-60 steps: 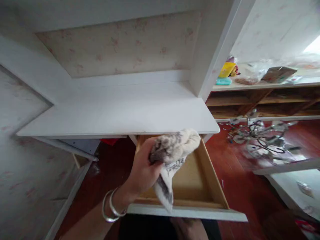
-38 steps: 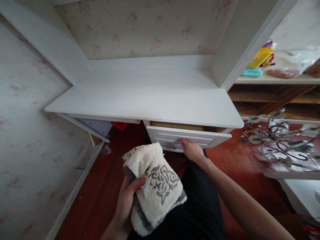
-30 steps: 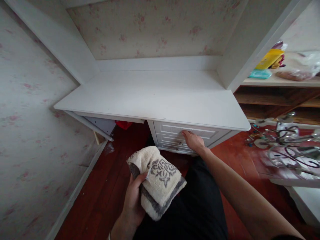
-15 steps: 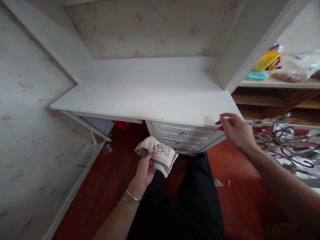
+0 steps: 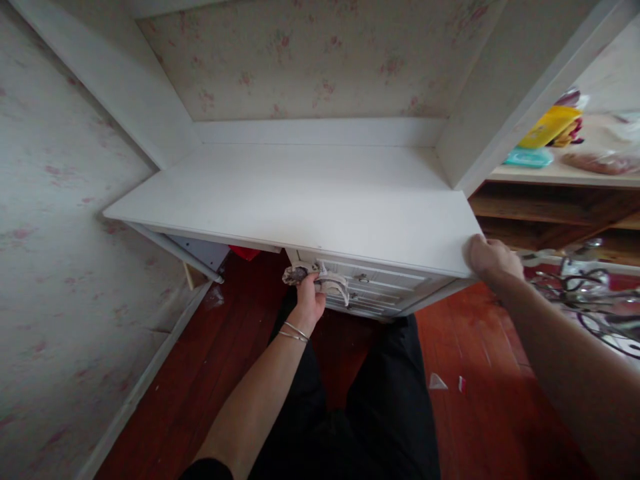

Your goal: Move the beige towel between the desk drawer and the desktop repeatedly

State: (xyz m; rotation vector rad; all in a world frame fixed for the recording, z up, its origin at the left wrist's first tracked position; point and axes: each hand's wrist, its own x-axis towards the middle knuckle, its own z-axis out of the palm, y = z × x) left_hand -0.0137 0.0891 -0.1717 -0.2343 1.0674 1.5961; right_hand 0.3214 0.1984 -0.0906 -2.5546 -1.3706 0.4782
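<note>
My left hand (image 5: 312,305) is closed around a folded cream and grey cloth (image 5: 335,284), bunched between thumb and fingers. The cloth is in front of the drawer fronts, just below the front edge of the white desk (image 5: 320,190). At the desk's front right corner, my right hand (image 5: 495,259) grips the edge, with most of its fingers hidden from view. Below the desktop, the white drawers (image 5: 387,283) have small round knobs and are pushed in.
A chandelier (image 5: 595,287) with curved metal arms lies at the right. Behind it, a wooden shelf unit (image 5: 540,203) bears a yellow item (image 5: 550,127) and a teal one (image 5: 529,157). Small scraps (image 5: 437,381) lie on the red floor (image 5: 475,333). Patterned wallpaper covers the left wall (image 5: 65,233).
My left hand has moved the cloth up and forward to the desk's front edge. My right hand has come down from above the desk onto its right corner.
</note>
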